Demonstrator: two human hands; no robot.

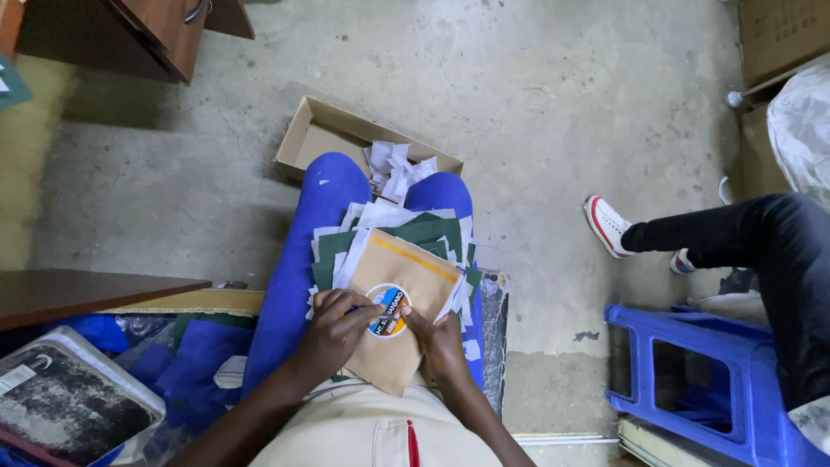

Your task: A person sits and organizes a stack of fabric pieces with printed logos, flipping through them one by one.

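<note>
Clutter fills the left edge: a dark wooden board (86,292) juts in over a grey speckled pouch (65,402) and crumpled blue fabric (194,359), all lying on the concrete floor (536,112). Moving rightward, the person sits with blue-trousered legs (303,259) stretched forward, and the lap serves as a work surface. On it rests a stack of green and white paper pieces (441,229), fanned loosely, with a brown paper envelope (402,277) lying on top, closest to the body.

The left hand (333,333) curls over the envelope's near-left part, fingers bent and pressing down beside a round sticker (388,310) in blue, white and orange; something bluish shows under its fingers, too hidden to name. The right hand (443,346) presses the envelope's near-right edge, fingertips at the sticker's rim, seemingly to keep the paper flat. Neither hand lifts the envelope; both bear down on it.

Beyond the knees, a shallow cardboard tray (324,134) sits on the floor with white paper scraps (393,169) heaped at its right end, within easy reach. Further right, another person's leg in dark trousers (735,229) and a white sneaker (605,225) extend in above a blue plastic stool (700,372).
</note>
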